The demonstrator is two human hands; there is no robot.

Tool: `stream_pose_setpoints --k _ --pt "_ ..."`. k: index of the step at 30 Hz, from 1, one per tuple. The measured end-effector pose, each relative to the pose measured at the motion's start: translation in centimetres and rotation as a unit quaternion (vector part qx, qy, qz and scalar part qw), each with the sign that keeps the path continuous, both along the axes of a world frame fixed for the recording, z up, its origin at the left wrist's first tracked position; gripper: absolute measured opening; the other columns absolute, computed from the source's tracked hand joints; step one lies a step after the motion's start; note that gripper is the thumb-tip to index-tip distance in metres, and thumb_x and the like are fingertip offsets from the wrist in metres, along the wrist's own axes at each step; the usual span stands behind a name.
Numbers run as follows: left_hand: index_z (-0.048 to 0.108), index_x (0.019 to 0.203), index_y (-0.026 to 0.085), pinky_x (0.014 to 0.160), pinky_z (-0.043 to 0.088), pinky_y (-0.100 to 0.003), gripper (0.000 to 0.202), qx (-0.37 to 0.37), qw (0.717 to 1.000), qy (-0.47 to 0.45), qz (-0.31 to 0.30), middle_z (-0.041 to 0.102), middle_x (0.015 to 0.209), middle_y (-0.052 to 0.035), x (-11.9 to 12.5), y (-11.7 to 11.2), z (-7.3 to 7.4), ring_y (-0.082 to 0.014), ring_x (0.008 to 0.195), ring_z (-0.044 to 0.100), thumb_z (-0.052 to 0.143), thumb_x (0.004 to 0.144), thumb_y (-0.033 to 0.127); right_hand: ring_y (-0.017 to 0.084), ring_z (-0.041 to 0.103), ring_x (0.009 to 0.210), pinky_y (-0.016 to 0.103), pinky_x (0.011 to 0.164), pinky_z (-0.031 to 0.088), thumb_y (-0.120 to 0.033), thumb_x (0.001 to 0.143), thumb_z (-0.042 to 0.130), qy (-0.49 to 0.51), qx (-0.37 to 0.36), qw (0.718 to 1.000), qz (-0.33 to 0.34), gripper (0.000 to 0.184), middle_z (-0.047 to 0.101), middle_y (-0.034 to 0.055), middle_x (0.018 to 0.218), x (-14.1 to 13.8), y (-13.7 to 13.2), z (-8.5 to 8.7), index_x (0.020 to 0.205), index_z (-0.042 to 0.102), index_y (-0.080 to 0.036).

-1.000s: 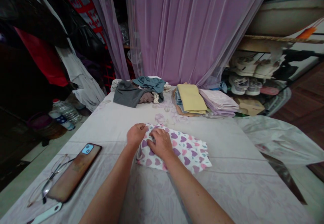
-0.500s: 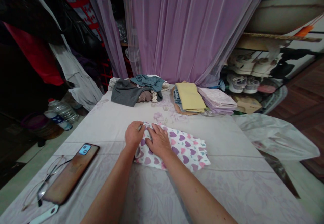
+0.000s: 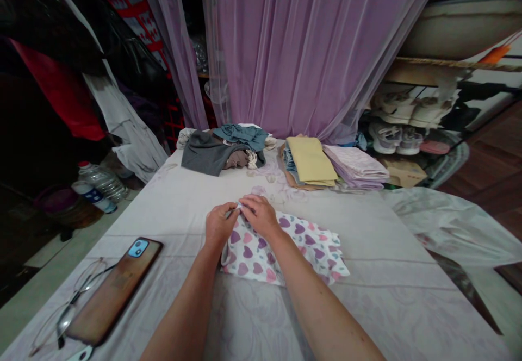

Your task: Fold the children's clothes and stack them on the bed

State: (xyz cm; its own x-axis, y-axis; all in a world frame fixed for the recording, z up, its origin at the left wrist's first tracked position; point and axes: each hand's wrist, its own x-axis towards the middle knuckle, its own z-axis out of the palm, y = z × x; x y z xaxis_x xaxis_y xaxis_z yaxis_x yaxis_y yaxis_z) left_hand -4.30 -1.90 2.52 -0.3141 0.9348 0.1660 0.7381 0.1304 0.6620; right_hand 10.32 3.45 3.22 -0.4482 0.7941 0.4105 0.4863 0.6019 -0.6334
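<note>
A white garment printed with purple and pink hearts (image 3: 261, 255) lies folded flat on the bed's sheet. At its far left corner my left hand (image 3: 221, 224) pinches the edge of the cloth between thumb and fingers. My right hand (image 3: 258, 214) sits right beside it, its thumb and fingers closed on the same far edge. The fingertips of both hands almost meet there. The garment's ruffled end points to the right, away from my hands.
Behind are a heap of crumpled clothes (image 3: 207, 154) and folded stacks, one topped with a yellow cloth (image 3: 312, 160), one with pale pink cloth (image 3: 355, 161). A phone (image 3: 116, 290) and eyeglasses (image 3: 65, 317) lie at left. A plastic bag (image 3: 460, 225) hangs at the right edge.
My right hand has lifted off the flat of the garment and moved up to its far edge, now pinching cloth beside my left hand. The view has shifted slightly.
</note>
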Motion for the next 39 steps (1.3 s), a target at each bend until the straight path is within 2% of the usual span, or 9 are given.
stream_pose_setpoints --k 11,14,18,21,24,27,31,36,39 --pt "0.069 0.107 0.029 0.094 0.045 -0.028 0.022 -0.012 1.0 0.008 -0.026 0.075 0.103 0.0016 0.3 -0.2 0.2 -0.0162 0.1 0.065 0.057 0.088 0.026 0.017 0.065 0.09 0.031 0.086 0.048 -0.024 0.086 0.054 0.056 -0.082 0.995 -0.018 0.019 0.073 0.0028 0.095 -0.6 0.0 -1.3 0.095 0.07 -0.023" --pt "0.062 0.114 0.028 0.091 0.045 -0.029 0.03 -0.038 0.999 0.011 -0.01 0.075 0.098 0.0018 0.6 -0.6 1.1 -0.0164 0.096 0.066 0.061 0.084 0.023 0.017 0.064 0.087 0.03 0.083 0.048 -0.026 0.087 0.051 0.059 -0.089 0.994 -0.018 0.018 0.072 0.0019 0.09 -0.5 -0.1 -1.2 0.09 0.069 -0.023" --pt "0.063 0.112 0.025 0.091 0.042 -0.032 0.029 -0.06 0.992 0.11 -0.03 0.074 0.099 -0.0034 1.0 -1.8 3.1 -0.0215 0.1 0.064 0.062 0.082 0.022 0.017 0.063 0.085 0.029 0.081 0.047 -0.03 0.089 0.047 0.057 -0.08 0.995 -0.021 0.02 0.07 0.0026 0.086 -0.3 -0.3 -0.9 0.089 0.065 -0.022" --pt "0.065 0.109 0.025 0.081 0.042 -0.032 0.024 -0.125 0.979 0.155 -0.044 0.074 0.095 -0.0062 1.3 -3.3 4.6 -0.0236 0.094 0.066 0.056 0.087 0.029 0.017 0.063 0.082 0.028 0.079 0.048 -0.031 0.089 0.043 0.054 -0.08 0.995 -0.039 0.021 0.069 0.0027 0.085 -0.3 -0.5 -0.9 0.092 0.062 -0.021" --pt "0.063 0.111 0.027 0.069 0.04 -0.028 0.025 -0.201 0.97 0.133 -0.037 0.074 0.088 -0.0047 1.5 -4.9 5.3 -0.0217 0.085 0.068 0.052 0.09 0.034 0.017 0.063 0.079 0.028 0.077 0.048 -0.032 0.088 0.042 0.06 -0.073 0.994 -0.063 0.022 0.068 0.0022 0.084 -0.1 -0.6 -1.1 0.094 0.06 -0.022" --pt "0.063 0.107 0.027 0.063 0.037 -0.025 0.023 -0.215 0.97 0.099 -0.051 0.073 0.083 -0.0022 1.4 -6.3 5.0 -0.0195 0.082 0.068 0.048 0.092 0.036 0.016 0.064 0.073 0.027 0.072 0.049 -0.034 0.088 0.043 0.067 -0.084 0.992 -0.072 0.022 0.068 0.0001 0.078 0.4 -0.5 -1.0 0.094 0.061 -0.023" --pt "0.064 0.086 0.025 0.059 0.032 -0.025 0.024 -0.202 0.971 0.097 -0.084 0.07 0.074 -0.0013 0.9 -7.3 4.2 -0.0175 0.072 0.065 0.045 0.093 0.036 0.014 0.063 0.064 0.025 0.065 0.048 -0.03 0.085 0.049 0.005 -0.124 0.992 -0.035 0.016 0.068 -0.0039 0.072 1.0 -0.1 0.1 0.09 0.064 -0.026" --pt "0.06 0.068 0.022 0.055 0.026 -0.024 0.029 -0.202 0.967 0.073 -0.138 0.062 0.062 0.0025 0.5 -7.6 3.9 -0.0136 0.062 0.058 0.05 0.089 0.039 0.018 0.062 0.096 0.031 0.088 0.044 -0.02 0.079 0.058 -0.133 -0.035 0.989 0.06 0.012 0.072 0.0011 0.097 -0.3 0.5 1.8 0.084 0.068 -0.025" --pt "0.06 0.067 0.022 0.053 0.026 -0.024 0.028 -0.191 0.97 0.055 -0.139 0.061 0.061 0.0034 0.2 -7.6 3.8 -0.0122 0.06 0.056 0.053 0.087 0.04 0.019 0.062 0.093 0.033 0.087 0.044 -0.018 0.078 0.058 -0.162 -0.046 0.984 0.053 0.013 0.072 0.0014 0.093 -1.3 0.5 2.0 0.084 0.068 -0.024"
